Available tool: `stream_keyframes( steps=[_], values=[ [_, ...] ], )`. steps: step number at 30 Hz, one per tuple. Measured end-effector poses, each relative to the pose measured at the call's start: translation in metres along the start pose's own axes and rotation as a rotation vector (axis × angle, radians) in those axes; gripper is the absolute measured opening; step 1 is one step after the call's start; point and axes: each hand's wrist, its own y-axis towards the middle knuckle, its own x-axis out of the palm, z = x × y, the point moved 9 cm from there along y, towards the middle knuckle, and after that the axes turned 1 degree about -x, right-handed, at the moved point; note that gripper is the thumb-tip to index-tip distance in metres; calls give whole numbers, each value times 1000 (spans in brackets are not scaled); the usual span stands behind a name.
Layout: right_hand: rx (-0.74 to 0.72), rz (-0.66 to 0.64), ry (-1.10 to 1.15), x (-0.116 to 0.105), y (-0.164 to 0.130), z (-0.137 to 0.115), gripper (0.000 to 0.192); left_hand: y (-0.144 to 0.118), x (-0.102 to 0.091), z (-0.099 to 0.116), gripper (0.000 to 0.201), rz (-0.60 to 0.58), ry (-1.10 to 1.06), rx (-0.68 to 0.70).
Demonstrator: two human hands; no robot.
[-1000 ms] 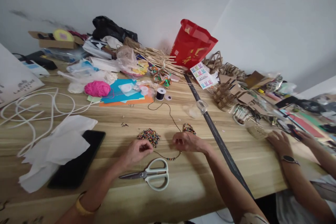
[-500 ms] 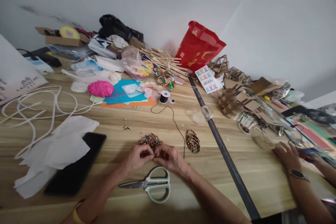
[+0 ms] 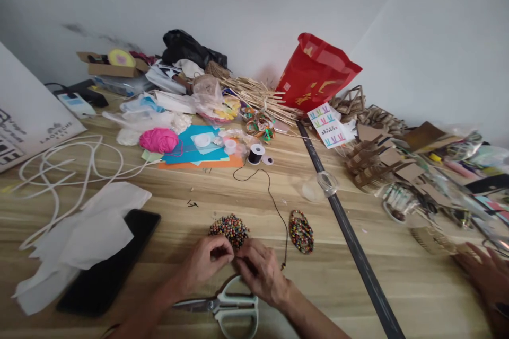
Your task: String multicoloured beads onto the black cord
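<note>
Right hand (image 3: pixel 260 271) now brought against left hand (image 3: pixel 207 260) at table's near edge, both pinched on black thread (image 3: pixel 274 204); bead pile (image 3: pixel 229 225) just beyond, beaded bracelet (image 3: pixel 301 231) uncovered.

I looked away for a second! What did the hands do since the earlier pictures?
The right hand left the beaded bracelet and moved left to meet the left hand, fingertips together by the bead pile. The scissors and phone stayed put.

Both forearms bare, no sleeves; left hand (image 3: pixel 204 260) & right hand (image 3: pixel 260 270) w/o gloves or rings.
</note>
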Motion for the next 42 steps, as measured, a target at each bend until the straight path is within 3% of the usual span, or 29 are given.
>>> stream_keyframes(
  steps=[13, 25, 42],
  values=[
    [23, -47, 42, 5, -2, 7, 14, -3, -1, 0, 10, 22, -4, -31],
    [-25, 2, 35, 2, -4, 4, 12, -7, -3, 12, 23, 47, 31, -9],
    [25, 62, 121, -1, 0, 4, 11, -8, 2, 14, 19, 32, 121, 37]
  ],
)
